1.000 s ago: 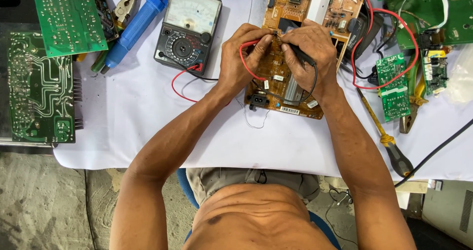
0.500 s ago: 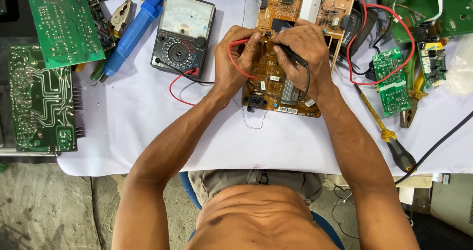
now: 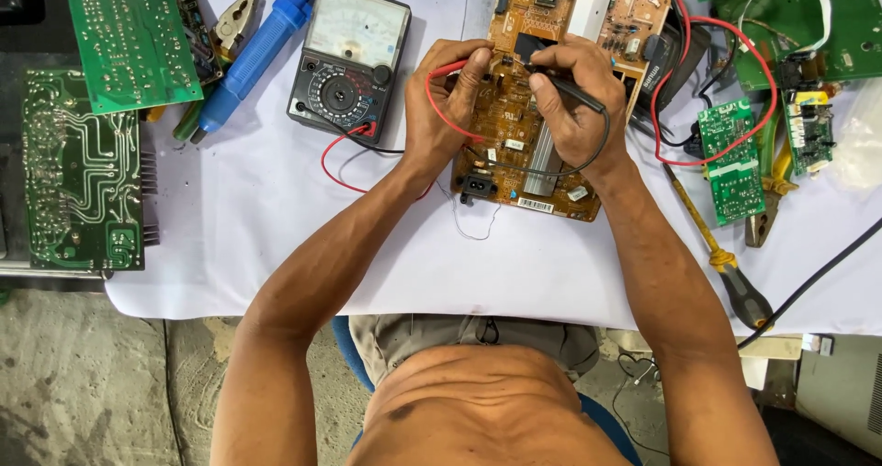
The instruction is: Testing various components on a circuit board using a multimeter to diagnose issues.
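Note:
An orange-brown circuit board [image 3: 514, 121] with several components lies on the white table cover. My left hand [image 3: 450, 107] pinches a red test probe [image 3: 447, 67] with its tip down on the board. My right hand [image 3: 574, 98] grips a black test probe [image 3: 571, 87], also touching the board. Red and black leads run left to a black analogue meter [image 3: 349, 62] with a dial, standing just left of my left hand.
Green circuit boards lie at the left [image 3: 78, 167], upper left [image 3: 129, 34] and right [image 3: 730, 158]. A blue suction tool [image 3: 257, 57] lies beside the meter. A yellow-handled screwdriver [image 3: 721, 250] and pliers [image 3: 767, 190] sit to the right. The table's edge [image 3: 367, 314] runs near my body.
Both hands keep their probes on the board, shifting only slightly; the view has drifted a little.

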